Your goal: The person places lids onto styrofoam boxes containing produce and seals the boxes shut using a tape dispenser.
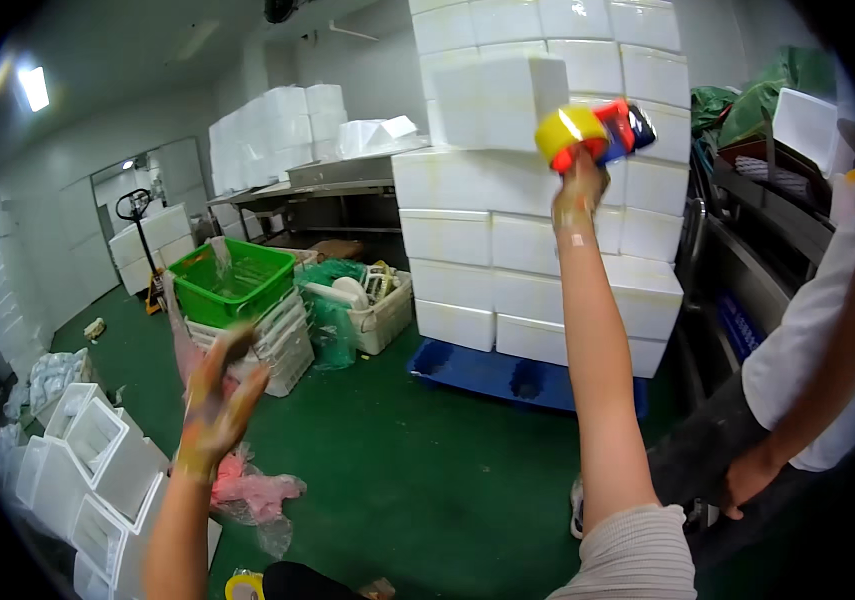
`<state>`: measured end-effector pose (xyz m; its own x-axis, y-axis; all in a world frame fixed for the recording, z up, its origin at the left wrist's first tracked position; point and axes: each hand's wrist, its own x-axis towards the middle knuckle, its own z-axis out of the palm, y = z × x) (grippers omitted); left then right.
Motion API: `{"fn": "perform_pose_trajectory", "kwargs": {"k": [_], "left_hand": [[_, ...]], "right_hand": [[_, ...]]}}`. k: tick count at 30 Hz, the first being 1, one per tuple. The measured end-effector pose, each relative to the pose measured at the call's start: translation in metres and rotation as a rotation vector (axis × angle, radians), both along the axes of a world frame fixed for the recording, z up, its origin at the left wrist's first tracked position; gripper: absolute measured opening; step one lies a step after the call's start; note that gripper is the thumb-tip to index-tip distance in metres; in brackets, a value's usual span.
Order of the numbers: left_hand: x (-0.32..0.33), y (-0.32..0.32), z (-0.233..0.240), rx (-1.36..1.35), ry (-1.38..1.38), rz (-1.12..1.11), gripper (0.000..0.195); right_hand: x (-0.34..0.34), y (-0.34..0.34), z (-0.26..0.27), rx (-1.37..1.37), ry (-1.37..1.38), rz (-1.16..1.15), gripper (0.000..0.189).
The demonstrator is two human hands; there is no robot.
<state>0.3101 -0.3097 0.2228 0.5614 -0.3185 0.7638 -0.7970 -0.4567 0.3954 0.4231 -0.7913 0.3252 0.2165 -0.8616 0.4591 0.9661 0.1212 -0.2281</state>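
My right hand (pixel 582 196) is stretched out and shut on a tape dispenser (pixel 615 131) with a roll of yellow tape, held in front of a tall stack of white foam boxes (pixel 450 232). The stack stands on a blue plastic pallet (pixel 495 375). At the lower left my left hand (pixel 219 401), somewhat blurred, is raised with its fingers apart and nothing in it. Beyond it sits a green plastic crate (pixel 240 292) on stacked white crates (pixel 292 341).
A person (pixel 810 360) stands close at the right, beside a metal rack (pixel 742 255). Open foam boxes (pixel 97 442) lie at the lower left, near pink plastic film (pixel 255 487) on the green floor. A pallet jack (pixel 143 247) and a steel table (pixel 300 187) stand farther back.
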Motion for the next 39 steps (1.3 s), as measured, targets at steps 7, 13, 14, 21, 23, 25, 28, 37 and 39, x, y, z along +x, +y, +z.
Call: {"fn": "perform_pose_trajectory", "kwargs": {"k": [7,13,14,21,23,25,28,37,39], "left_hand": [[-0.044,0.137,-0.121,-0.441,0.466,0.25,0.031],[-0.153,0.2,-0.206,-0.663,0.615,0.506,0.03],[-0.189,0.205,-0.224,-0.7,0.58,0.536,0.029],[-0.36,0.266,-0.321,-0.803,0.859,0.973,0.019],[-0.423,0.285,-0.332,-0.828,0.955,1.308,0.019],[-0.42,0.306,-0.33,-0.67,1.022,1.366,0.027],[-0.431,0.368,-0.364,-0.382,0.903,1.539,0.035],[-0.353,0.623,-0.5,0.324,1.507,1.56,0.053],[-0.326,0.627,-0.552,0.479,1.645,1.505,0.046]], "right_hand": [[0.004,-0.057,-0.096,0.097,0.519,-0.292,0.041],[0.04,0.001,-0.177,-0.188,0.716,-0.128,0.036],[0.037,0.027,-0.21,-0.342,0.623,0.001,0.035],[-0.052,0.317,-0.406,-1.319,1.224,0.52,0.03],[-0.083,0.434,-0.463,-1.537,1.136,0.741,0.041],[-0.057,0.5,-0.56,-1.632,1.08,0.605,0.05],[-0.086,0.618,-0.589,-1.714,0.919,0.756,0.053],[-0.198,0.845,-0.535,-1.794,0.46,1.49,0.033],[-0.202,0.862,-0.567,-1.732,0.608,1.653,0.034]]}}
